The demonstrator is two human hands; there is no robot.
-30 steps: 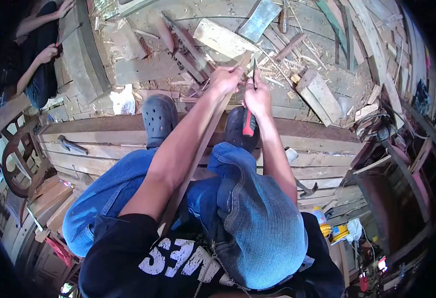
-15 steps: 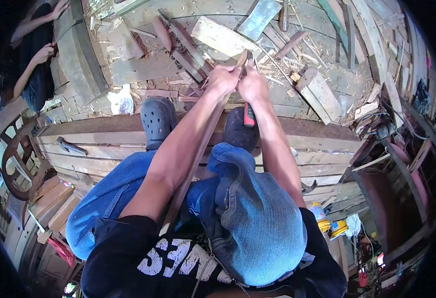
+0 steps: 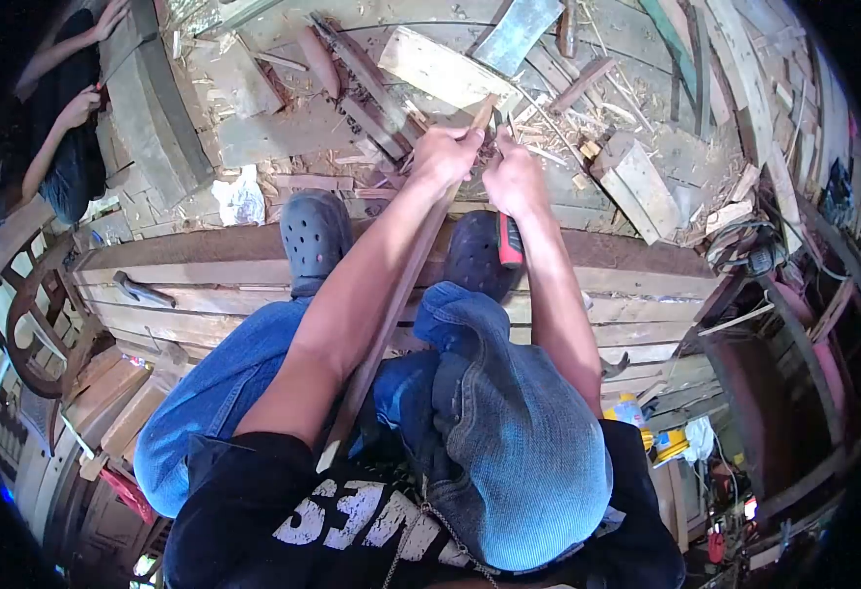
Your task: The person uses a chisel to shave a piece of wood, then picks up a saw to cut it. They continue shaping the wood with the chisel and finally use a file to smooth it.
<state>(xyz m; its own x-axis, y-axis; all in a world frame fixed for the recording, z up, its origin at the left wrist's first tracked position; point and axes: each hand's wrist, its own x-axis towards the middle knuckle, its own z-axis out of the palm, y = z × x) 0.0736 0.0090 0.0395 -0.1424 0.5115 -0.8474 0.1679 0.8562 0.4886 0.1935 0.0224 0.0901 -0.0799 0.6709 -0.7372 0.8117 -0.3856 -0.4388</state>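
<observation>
My left hand (image 3: 443, 157) is closed around a long, narrow wooden strip (image 3: 391, 324). The strip slants from my lap, between my knees, to a pale end just past my fingers. Beside it, my right hand (image 3: 517, 182) grips a hand tool with a red-and-black handle (image 3: 510, 241). Narrow dark metal tips, like those of pliers, stick out ahead of that hand, close to the strip's far end. My palm and fingers hide the tool's middle.
A pale board (image 3: 440, 69), a metal sheet (image 3: 517, 37) and a wood block (image 3: 641, 191) lie among shavings. A hammer (image 3: 143, 291) rests on the planks at left. Another person's hand (image 3: 79, 108) works by a thick beam (image 3: 156, 108) at upper left.
My right hand has shifted slightly right, away from the strip, taking the red-and-black-handled tool with it. The tool's tips now show apart from the strip. My left hand has barely moved.
</observation>
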